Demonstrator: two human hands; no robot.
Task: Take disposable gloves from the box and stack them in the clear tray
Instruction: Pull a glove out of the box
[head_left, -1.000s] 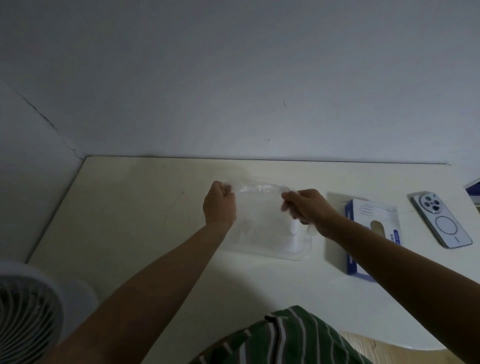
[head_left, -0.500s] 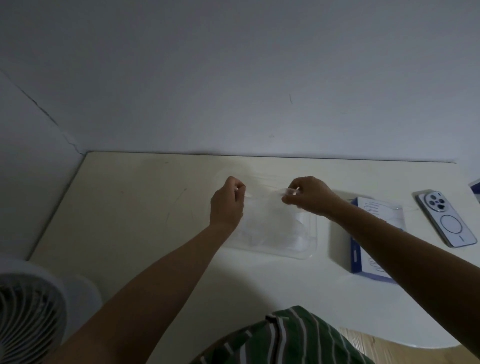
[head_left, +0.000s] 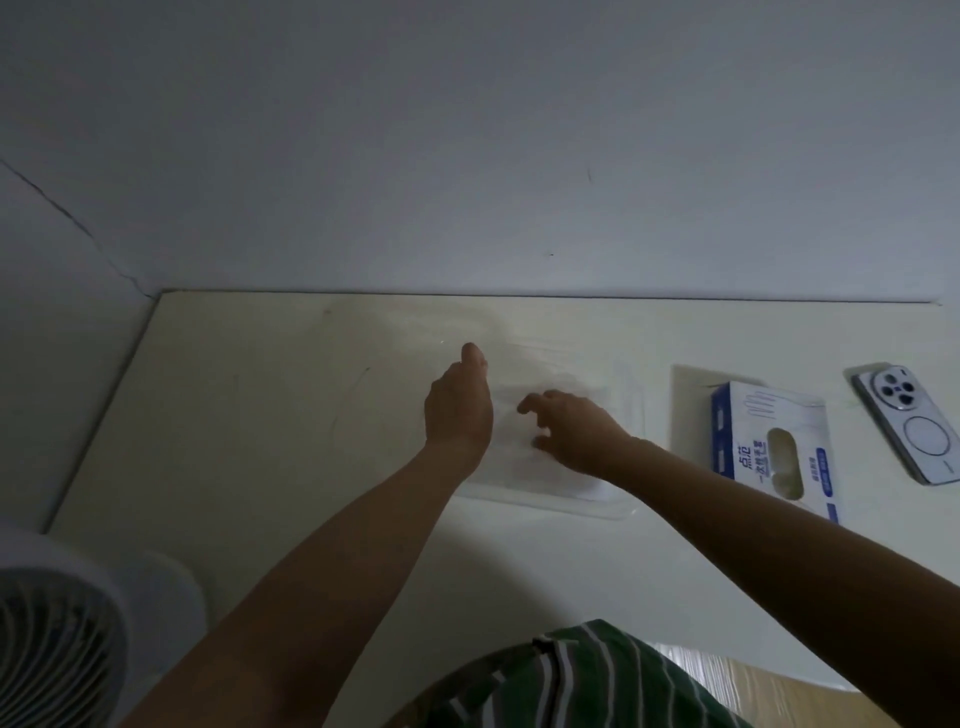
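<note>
**Dim room, work at centre frame**

Cream and smooth, the surface (head_left: 260, 467) meets a plain grey wall (head_left: 467, 130). At lower left sits a round, ribbed fan grille (head_left: 52, 649). Mid-frame, the left hand (head_left: 460, 410) lies at the left edge of the clear tray (head_left: 623, 514). One digit points ahead and the others are hidden, so I cannot tell its grip. Thin, filmy gloves (head_left: 519, 467) lie in the tray. The right hand (head_left: 576, 436) rests on them with fingers spread and bent, pinching nothing. Right of the tray, apart from it, lies a blue-and-white cardboard box (head_left: 769, 441) with an oval slot. Further right is a glossy phone (head_left: 914, 421).

Green garment (head_left: 582, 680), pale stripes
</note>
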